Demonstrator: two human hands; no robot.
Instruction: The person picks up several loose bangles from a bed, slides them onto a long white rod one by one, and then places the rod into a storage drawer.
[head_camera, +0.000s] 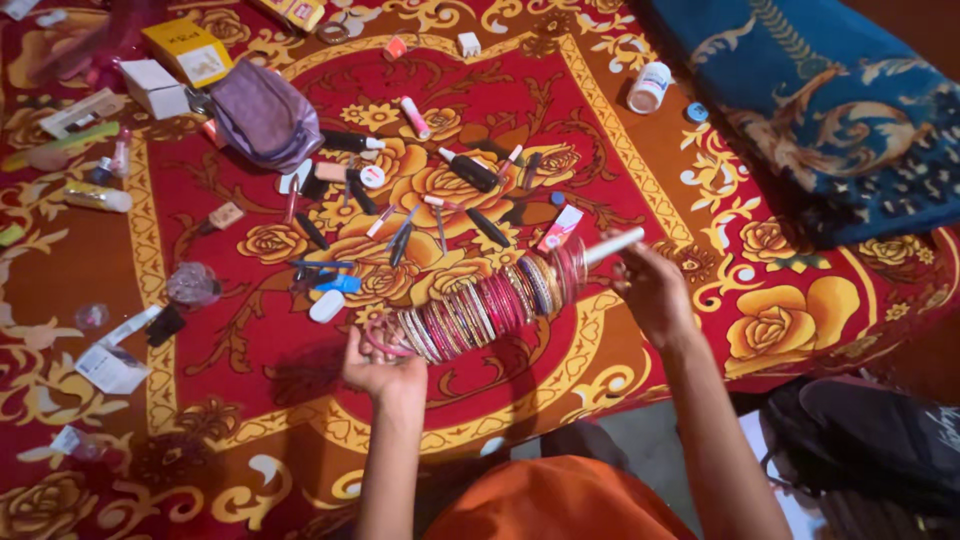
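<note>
- The left hand (378, 372) was closed around the lower end of a long row of thin pink, red and gold bangles (490, 303) strung on a white rod (612, 246).
- The right hand (652, 290) was closed around the upper end of that rod, whose white tip stuck out past the fingers.
- The row of bangles hung slanted between the two hands, above the near edge of the red and gold floral bedspread (250, 380), lifted clear of it.
- Small cosmetics lay scattered over the middle of the bedspread: black tubes (472, 172), a pink lipstick (414, 117) and a pale blue oval case (327, 305).
- A mauve fabric pouch (262, 112) sat toward the far left corner, with a yellow cardboard box (187, 50) just beside it.
- A white plastic bottle (649, 87) stood near the far right edge, close to a blue patterned blanket (820, 100).
- An orange garment (550, 500) covered the person's lap at the near edge.
</note>
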